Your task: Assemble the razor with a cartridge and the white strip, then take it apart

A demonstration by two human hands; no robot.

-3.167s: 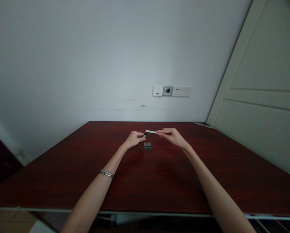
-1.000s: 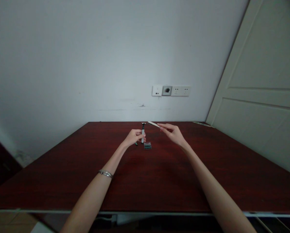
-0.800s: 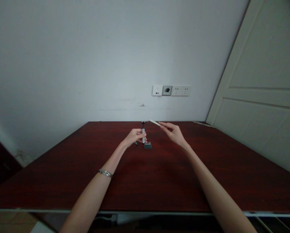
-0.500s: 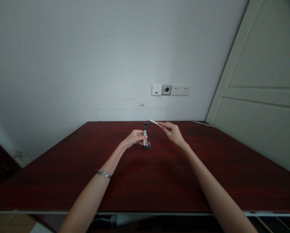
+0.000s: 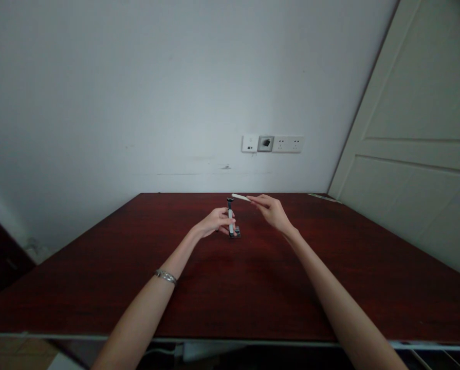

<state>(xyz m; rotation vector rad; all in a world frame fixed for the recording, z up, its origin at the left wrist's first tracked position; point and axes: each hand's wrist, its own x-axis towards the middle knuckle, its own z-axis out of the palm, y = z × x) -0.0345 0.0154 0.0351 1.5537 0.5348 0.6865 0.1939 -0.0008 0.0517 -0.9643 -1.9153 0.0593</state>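
Observation:
Near the middle of the table, my left hand (image 5: 218, 222) is closed round the white handle of an upright razor-like tool (image 5: 230, 221). Its dark head is T-shaped and points up. A small dark, partly see-through piece (image 5: 237, 232) sits at the tool's foot; I cannot tell whether the two are joined. My right hand (image 5: 269, 208) pinches one end of a slim white stick (image 5: 240, 197). The stick's free end points left, close beside the dark head; whether they touch is not clear. The pinching fingers hide the stick's other end.
Both hands are over a dark red wooden table (image 5: 145, 288). Behind it stands a white wall with sockets (image 5: 288, 144), and a pale panelled door (image 5: 410, 169) is at the right. A flat strip (image 5: 324, 198) lies at the far right table edge.
The white stick has dropped slightly, shifted left and become more level, its tip now nearer the dark head. The upright tool has tilted a little in my left hand.

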